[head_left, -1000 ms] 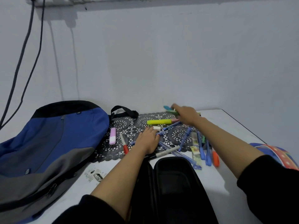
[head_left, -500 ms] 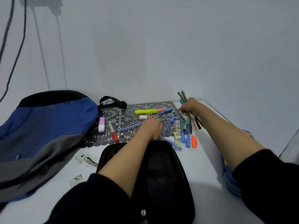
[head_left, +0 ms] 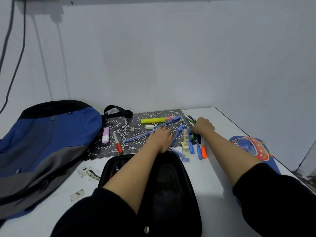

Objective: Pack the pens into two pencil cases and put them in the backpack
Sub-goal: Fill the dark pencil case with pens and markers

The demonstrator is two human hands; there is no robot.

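Note:
My left hand point(head_left: 160, 139) lies flat on several blue pens point(head_left: 142, 136) on the black lace mat point(head_left: 136, 122), just beyond the open black pencil case point(head_left: 172, 185). A few pens show inside the case's left half. My right hand point(head_left: 203, 126) grips a bundle of green and black pens point(head_left: 190, 119) at the mat's right edge, their lower ends by more blue pens and an orange marker point(head_left: 203, 153). A second pencil case point(head_left: 253, 147), blue with red, lies at the right. The blue and grey backpack point(head_left: 42, 142) lies at the left.
On the mat lie a yellow highlighter point(head_left: 153, 120), a white eraser point(head_left: 150, 126), a purple highlighter point(head_left: 106, 137) and a red-capped marker point(head_left: 117, 142). The white table's right edge point(head_left: 239, 129) runs close beside the second case. A wall stands right behind.
My right hand drew the green and black pens back from the mat's far edge and lowered them to the mat's right edge. My left hand stayed on the blue pens.

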